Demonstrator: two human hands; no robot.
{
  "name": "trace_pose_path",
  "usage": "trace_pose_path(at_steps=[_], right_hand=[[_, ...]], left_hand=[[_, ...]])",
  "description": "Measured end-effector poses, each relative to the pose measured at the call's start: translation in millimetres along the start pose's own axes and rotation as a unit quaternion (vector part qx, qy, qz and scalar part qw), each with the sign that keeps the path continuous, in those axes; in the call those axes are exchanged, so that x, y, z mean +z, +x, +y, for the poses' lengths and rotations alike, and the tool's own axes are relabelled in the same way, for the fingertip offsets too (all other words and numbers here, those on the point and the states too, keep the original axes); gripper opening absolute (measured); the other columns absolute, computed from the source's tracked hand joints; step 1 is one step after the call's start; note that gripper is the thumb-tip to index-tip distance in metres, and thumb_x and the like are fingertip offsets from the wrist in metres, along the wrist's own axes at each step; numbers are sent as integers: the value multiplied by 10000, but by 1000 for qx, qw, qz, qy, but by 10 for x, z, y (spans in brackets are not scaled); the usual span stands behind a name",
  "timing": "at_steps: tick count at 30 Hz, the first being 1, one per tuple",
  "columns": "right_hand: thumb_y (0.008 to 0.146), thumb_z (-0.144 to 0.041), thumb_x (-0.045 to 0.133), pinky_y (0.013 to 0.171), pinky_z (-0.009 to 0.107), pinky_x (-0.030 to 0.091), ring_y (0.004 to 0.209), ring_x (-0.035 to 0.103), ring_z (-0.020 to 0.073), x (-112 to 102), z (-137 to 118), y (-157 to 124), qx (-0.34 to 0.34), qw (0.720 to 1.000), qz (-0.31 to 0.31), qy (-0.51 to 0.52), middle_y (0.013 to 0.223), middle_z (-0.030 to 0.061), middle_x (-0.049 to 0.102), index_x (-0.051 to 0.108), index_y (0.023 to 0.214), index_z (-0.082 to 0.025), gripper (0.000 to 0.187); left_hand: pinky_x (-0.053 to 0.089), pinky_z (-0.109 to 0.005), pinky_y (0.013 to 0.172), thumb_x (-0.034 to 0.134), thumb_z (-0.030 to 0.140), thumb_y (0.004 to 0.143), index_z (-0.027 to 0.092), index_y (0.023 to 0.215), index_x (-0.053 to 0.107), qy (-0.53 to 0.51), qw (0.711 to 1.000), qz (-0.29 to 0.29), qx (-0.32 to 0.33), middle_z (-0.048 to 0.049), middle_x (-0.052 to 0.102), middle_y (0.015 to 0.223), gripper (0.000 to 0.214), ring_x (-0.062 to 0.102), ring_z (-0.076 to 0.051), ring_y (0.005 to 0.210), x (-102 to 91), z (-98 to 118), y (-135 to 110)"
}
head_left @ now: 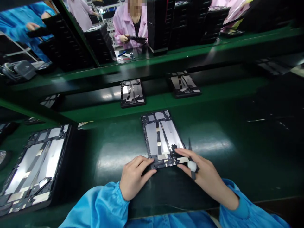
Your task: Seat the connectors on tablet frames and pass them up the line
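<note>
A long green workbench (228, 171) runs across the scene, with more tablet frames lying on it and on a green strip beyond. At the far edge stand tall stacks of black trays (101, 42), and past them a co-worker in a pink smock (129, 25) holds a dark object in both hands. Another co-worker in a blue smock (26, 31) is at far left. Nearest the person, a large tablet frame (35, 167) lies to the left, well apart from the hands. The two hands stand apart on the near end of the metal tablet frame (161, 137), which lies flat at the middle of the bench. The left hand (135, 177) curls its fingers over the near edge, and the right hand (203, 167) stretches its fingers across the near right corner. I cannot tell whether either hand is clamped. A thin dark tool (190, 145) and a small white lump (192, 165) sit at the right hand. The frame's long axis runs near to far, leaning slightly left at its far end. It has a black rim, silver panels and pale strips.
</note>
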State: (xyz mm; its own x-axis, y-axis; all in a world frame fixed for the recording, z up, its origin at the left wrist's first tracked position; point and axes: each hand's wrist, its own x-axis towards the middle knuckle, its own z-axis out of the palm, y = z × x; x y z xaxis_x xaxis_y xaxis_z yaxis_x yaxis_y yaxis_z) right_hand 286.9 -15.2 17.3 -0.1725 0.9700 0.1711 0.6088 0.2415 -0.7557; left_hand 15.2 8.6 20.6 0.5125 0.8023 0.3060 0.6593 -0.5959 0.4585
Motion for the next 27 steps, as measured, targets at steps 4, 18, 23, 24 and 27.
trace_pose_path(at_steps=[4, 18, 23, 24, 27], right_hand=[[959, -197, 549, 903, 381, 575, 1051, 676, 247, 205, -180, 160, -56, 995, -62, 56, 1178, 60, 693, 590, 1275, -278, 329], [908, -140, 552, 810, 357, 525, 887, 695, 229, 394, -327, 335, -54, 992, -48, 108, 915, 22, 733, 601, 1125, -241, 244], [900, -125, 551, 796, 355, 529, 867, 695, 223, 407, -320, 326, -62, 992, -41, 105, 879, 9, 731, 596, 1137, -242, 268], [895, -122, 558, 795, 354, 531, 867, 695, 223, 404, -322, 328, -62, 992, -41, 105, 875, 7, 731, 594, 1139, -243, 275], [886, -114, 562, 799, 360, 534, 874, 697, 228, 387, -333, 337, -61, 992, -44, 102, 881, 8, 733, 594, 1135, -244, 282]], left_hand=[[511, -242, 723, 471, 311, 1006, 219, 974, 686, -44, 999, -28, -7, -29, 671, 880, 236, 650, -145, 805, 72, 60, 55], [455, -221, 626, 675, 283, 857, 215, 1048, 669, -256, 950, -34, -177, -16, 655, 870, 203, 551, -119, 661, 134, 88, 118], [424, -206, 567, 608, 282, 896, 192, 888, 702, -284, 931, -62, -220, 5, 644, 725, 131, 517, -99, 563, 150, 84, 116], [425, -208, 565, 610, 287, 897, 193, 888, 707, -285, 931, -63, -219, 3, 649, 724, 135, 522, -102, 564, 149, 82, 116], [450, -227, 603, 616, 314, 908, 214, 959, 718, -260, 945, -60, -188, -7, 670, 755, 152, 554, -123, 603, 128, 70, 111]])
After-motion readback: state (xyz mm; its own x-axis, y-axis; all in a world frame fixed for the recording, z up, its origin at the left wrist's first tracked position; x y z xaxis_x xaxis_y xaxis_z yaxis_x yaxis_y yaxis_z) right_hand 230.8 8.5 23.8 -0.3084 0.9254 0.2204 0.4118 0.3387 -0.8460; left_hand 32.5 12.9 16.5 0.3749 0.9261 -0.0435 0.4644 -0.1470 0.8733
